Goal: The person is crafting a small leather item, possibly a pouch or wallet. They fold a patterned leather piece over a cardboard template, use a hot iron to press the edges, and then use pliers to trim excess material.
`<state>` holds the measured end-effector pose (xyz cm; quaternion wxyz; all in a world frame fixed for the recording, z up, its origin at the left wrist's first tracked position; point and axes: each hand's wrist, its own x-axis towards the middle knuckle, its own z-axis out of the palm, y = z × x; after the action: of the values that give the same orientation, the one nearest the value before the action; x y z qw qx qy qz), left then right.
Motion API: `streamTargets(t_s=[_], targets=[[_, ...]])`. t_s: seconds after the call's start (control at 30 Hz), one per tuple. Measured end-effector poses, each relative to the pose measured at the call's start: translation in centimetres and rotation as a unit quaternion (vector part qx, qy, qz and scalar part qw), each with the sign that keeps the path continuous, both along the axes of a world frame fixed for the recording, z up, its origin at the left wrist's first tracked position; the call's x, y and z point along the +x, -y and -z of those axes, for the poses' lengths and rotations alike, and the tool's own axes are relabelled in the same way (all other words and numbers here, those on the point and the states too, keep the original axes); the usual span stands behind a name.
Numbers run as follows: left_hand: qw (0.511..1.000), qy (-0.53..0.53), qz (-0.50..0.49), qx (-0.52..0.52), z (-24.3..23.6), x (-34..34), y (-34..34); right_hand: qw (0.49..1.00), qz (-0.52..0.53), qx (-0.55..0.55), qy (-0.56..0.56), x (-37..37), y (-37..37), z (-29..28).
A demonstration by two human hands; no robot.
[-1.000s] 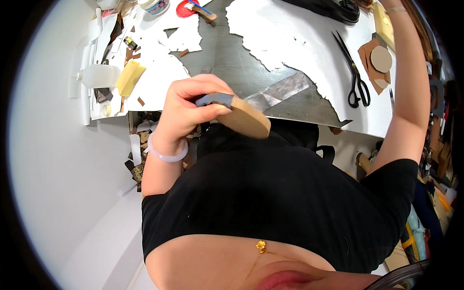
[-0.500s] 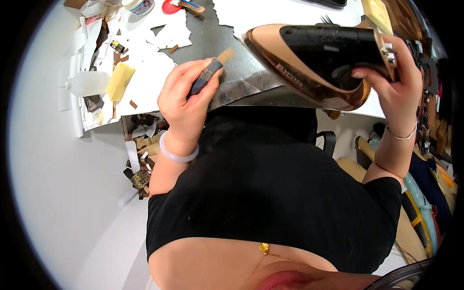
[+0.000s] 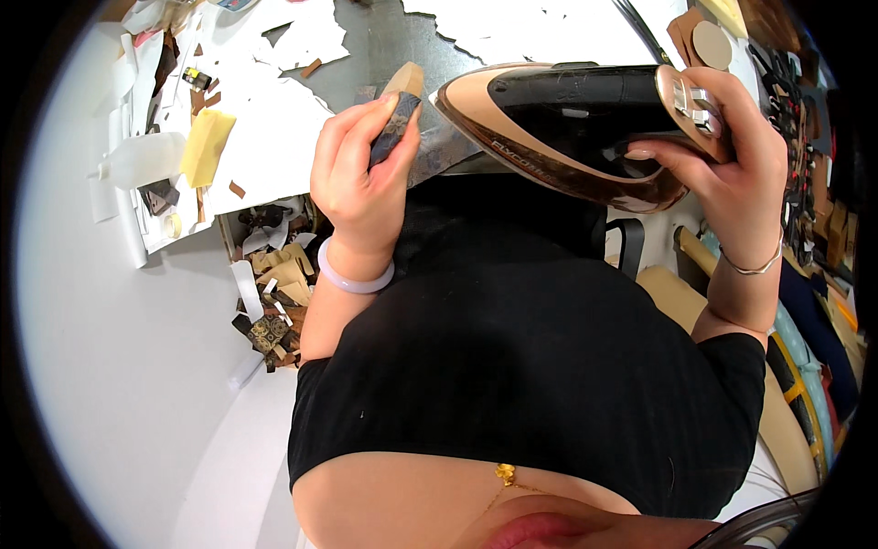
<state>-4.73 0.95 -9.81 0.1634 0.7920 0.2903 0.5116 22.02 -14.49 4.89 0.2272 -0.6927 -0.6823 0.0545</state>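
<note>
My left hand (image 3: 358, 174) is closed round a small folded strip (image 3: 395, 130), dark blue-grey and patterned, with a flat tan end poking out beyond the fingertips. What the strip is made of I cannot tell. On the other side, my right hand (image 3: 745, 169) grips a black and copper-brown clothes iron (image 3: 572, 119) near its heel, thumb along the lower side. The iron is tilted, its pointed tip aimed left at the strip with a small gap between them. Both things are held over the near edge of the worktable (image 3: 366, 69).
White paper (image 3: 265, 137) with torn edges covers much of the table. At left are a translucent bottle (image 3: 142, 160), a yellow sponge-like block (image 3: 208, 146) and brown scraps. A heap of offcuts (image 3: 274, 274) lies below. Tools (image 3: 773, 137) line the right side, near a round beige disc (image 3: 712, 46).
The strip has turned more upright, showing more of its tan end. The iron's tip has come closer to it. Both hands keep their hold, and the whole view has shifted slightly.
</note>
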Motion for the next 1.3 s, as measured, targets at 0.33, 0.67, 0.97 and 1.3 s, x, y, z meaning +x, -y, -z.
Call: streamTargets(t_s=[0.33,0.67,0.97,1.3], targets=[[0.999,0.005,-0.008,-0.051,-0.4,0.4,-0.7,0.999,0.022,-0.037,0.006,-1.4,-2.5,-0.4],[0.997,0.01,-0.004,-0.078,-0.5,0.2,-1.2,0.999,0.013,-0.035,-0.004,-1.8,-4.0,-0.5],[0.997,-0.001,-0.007,-0.074,-0.6,0.0,-1.2,0.998,0.015,-0.061,0.018,-1.3,-4.5,-0.4],[0.999,-0.006,-0.006,-0.044,-0.5,-0.2,-1.5,0.999,0.011,-0.044,-0.011,-1.1,-5.5,0.2]])
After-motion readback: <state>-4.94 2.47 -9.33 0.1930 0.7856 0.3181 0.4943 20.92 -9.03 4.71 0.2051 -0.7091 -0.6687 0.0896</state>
